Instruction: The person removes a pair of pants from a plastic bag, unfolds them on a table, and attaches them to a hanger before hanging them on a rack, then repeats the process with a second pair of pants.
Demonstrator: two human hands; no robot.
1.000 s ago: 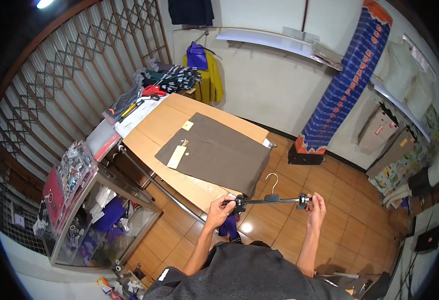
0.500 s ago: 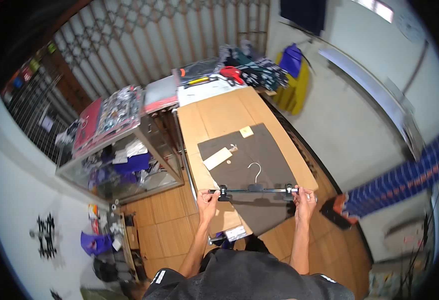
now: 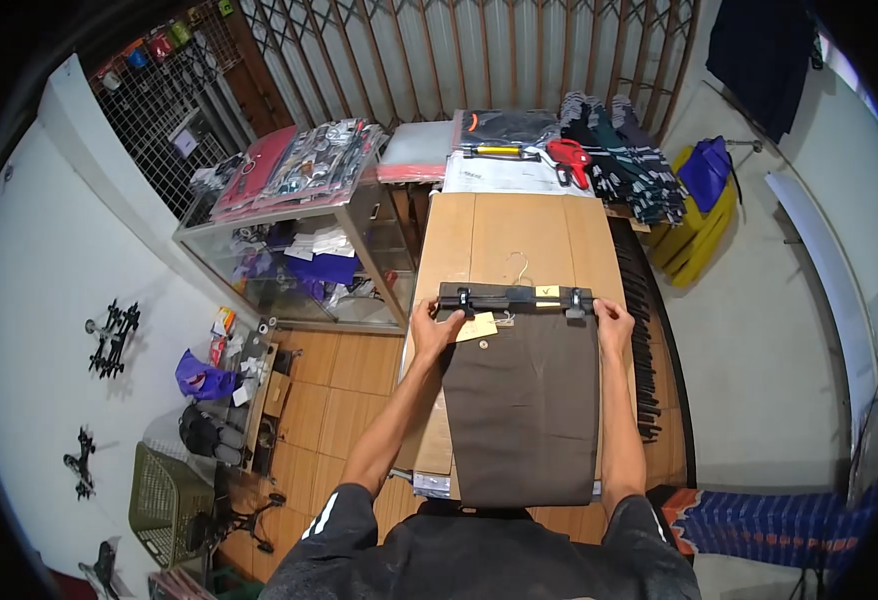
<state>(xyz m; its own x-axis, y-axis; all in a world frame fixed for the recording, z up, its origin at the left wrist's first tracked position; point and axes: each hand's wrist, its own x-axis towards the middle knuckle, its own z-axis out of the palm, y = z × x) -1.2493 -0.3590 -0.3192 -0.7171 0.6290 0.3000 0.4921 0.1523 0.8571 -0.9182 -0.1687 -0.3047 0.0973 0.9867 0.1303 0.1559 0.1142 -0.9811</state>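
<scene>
- The brown trousers (image 3: pixel 524 410) lie folded on the table (image 3: pixel 539 228); their smooth lay suits even clipping.
- The paper tag (image 3: pixel 476 327) sits near the left clip (image 3: pixel 464 299), best kept from under it.
- The left hand (image 3: pixel 435 325) grips one end of the hanger (image 3: pixel 499 299), the right hand (image 3: pixel 612 320) pinches the other; level, parallel to the waist edge, works best.
- The hook (image 3: pixel 523 268) points away.

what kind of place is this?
Probably a small clothing shop or its workroom: a clip hanger held at the top edge of a brown garment with a paper tag, and a glass display case topped with plastic-wrapped goods.
</scene>
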